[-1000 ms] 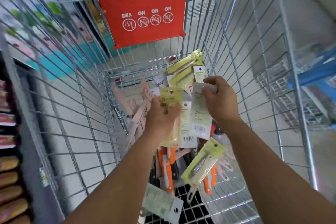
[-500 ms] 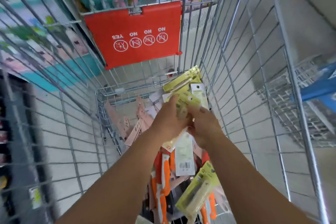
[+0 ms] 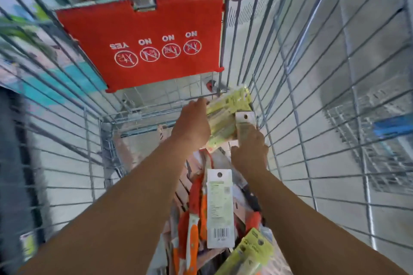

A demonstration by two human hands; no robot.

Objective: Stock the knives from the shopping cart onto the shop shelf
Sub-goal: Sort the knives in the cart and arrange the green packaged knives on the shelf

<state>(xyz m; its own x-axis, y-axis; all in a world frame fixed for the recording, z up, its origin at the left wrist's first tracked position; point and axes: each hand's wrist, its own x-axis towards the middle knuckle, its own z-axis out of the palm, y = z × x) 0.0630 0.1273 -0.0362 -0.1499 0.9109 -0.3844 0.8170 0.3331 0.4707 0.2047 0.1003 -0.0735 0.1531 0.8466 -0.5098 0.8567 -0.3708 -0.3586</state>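
Note:
Both my arms reach deep into the wire shopping cart [image 3: 290, 87]. My left hand [image 3: 193, 126] grips a bunch of yellow-green knife packs [image 3: 225, 114] at the cart's far end. Just to the right, my right hand [image 3: 250, 152] holds a white-backed knife pack [image 3: 244, 123] that stands against the green bunch. Below my hands lies a pile of carded knives: orange-handled knives [image 3: 193, 232], a white card with a barcode [image 3: 220, 207] and another yellow-green pack [image 3: 250, 252]. No shop shelf for the knives is in view.
A red child-seat flap [image 3: 143, 35] with white warning icons hangs on the cart's far wall. Wire walls close in on both sides. Blurred store shelving [image 3: 13, 163] runs along the left; a blue fixture [image 3: 393, 127] shows through the right wall.
Both hands moved farther forward to the cart's far end. The white barcoded card that hung from my hands now lies on the pile. My right hand has taken another white pack.

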